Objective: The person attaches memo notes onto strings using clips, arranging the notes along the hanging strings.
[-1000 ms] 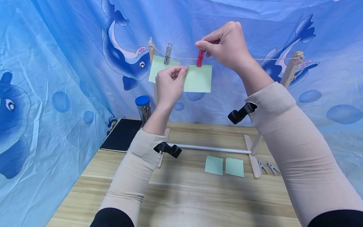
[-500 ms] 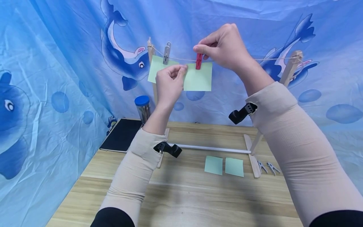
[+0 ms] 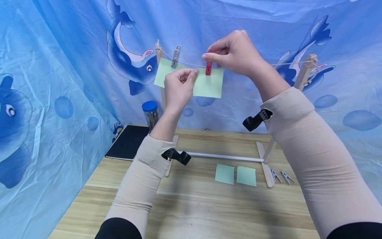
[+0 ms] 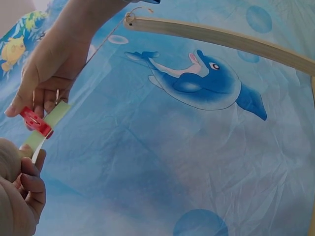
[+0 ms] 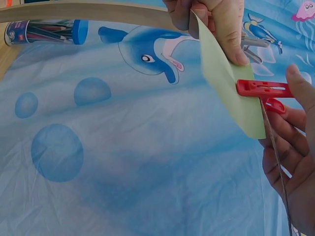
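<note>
Your right hand (image 3: 235, 53) has lowered the pinched red clothespin (image 3: 208, 68) onto the green note (image 3: 209, 84); your left hand (image 3: 178, 87) pinches its corner.

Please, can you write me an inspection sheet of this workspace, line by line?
Surface: light wooden table, bare at the front.
Job's things: red plastic clothespin on the thin string, clipped on the second green paper square; first green paper under a grey clothespin.
Clutter: two loose green squares, two metal clips, blue-lidded jar, black pad.
Grips: right hand pinches the red clothespin; left hand pinches the paper's corner.
Cables: nothing seen.
Surroundings: blue dolphin-print cloth.
</note>
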`<move>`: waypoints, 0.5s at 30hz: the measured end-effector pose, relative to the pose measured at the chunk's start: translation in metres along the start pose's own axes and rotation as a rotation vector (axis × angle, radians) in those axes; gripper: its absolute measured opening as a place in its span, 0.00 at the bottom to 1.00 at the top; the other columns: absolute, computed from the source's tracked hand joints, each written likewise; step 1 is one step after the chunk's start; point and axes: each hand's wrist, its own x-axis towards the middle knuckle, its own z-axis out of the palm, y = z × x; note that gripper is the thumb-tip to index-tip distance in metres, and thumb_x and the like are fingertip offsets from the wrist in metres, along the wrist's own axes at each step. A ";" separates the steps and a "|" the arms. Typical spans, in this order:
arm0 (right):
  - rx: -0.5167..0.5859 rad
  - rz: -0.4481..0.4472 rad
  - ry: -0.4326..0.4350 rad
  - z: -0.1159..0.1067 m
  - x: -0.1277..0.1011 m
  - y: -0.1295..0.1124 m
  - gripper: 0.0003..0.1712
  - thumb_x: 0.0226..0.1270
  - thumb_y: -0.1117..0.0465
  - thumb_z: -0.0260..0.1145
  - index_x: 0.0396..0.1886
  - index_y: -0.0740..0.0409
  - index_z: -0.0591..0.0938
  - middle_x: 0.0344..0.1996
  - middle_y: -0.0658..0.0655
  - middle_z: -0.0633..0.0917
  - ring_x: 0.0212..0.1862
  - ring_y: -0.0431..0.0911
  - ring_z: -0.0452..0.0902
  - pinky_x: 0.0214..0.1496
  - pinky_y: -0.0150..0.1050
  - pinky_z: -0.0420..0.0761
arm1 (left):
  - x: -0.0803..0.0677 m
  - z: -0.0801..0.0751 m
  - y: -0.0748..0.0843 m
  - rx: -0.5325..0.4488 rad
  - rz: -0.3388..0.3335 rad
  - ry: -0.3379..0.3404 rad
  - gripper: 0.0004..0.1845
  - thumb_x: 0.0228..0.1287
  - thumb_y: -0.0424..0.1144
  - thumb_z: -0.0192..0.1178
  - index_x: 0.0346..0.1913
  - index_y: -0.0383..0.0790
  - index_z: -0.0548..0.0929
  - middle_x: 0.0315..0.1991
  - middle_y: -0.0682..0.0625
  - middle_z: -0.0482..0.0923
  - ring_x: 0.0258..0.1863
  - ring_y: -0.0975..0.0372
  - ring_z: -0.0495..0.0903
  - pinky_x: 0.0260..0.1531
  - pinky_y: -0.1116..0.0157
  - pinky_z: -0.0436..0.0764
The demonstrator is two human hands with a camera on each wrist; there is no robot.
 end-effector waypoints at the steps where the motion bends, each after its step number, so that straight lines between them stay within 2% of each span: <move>1: 0.001 -0.002 -0.008 0.000 0.000 0.000 0.23 0.60 0.42 0.64 0.41 0.55 0.87 0.31 0.51 0.87 0.29 0.39 0.80 0.32 0.29 0.77 | 0.000 0.000 0.000 -0.002 -0.002 -0.003 0.15 0.58 0.51 0.61 0.39 0.43 0.87 0.29 0.50 0.83 0.26 0.61 0.77 0.22 0.70 0.77; 6: 0.008 0.008 -0.047 -0.002 0.000 0.000 0.24 0.61 0.42 0.62 0.44 0.54 0.86 0.34 0.50 0.86 0.32 0.42 0.82 0.35 0.29 0.79 | 0.001 -0.001 -0.001 -0.012 -0.014 -0.004 0.15 0.58 0.50 0.62 0.39 0.43 0.87 0.29 0.50 0.83 0.27 0.61 0.78 0.24 0.70 0.78; 15: -0.004 0.034 -0.066 -0.002 0.000 -0.001 0.24 0.63 0.41 0.60 0.46 0.52 0.85 0.31 0.50 0.86 0.25 0.43 0.76 0.27 0.32 0.74 | 0.000 -0.004 0.000 -0.011 -0.011 -0.011 0.16 0.58 0.51 0.61 0.39 0.43 0.87 0.28 0.50 0.82 0.25 0.61 0.75 0.22 0.71 0.76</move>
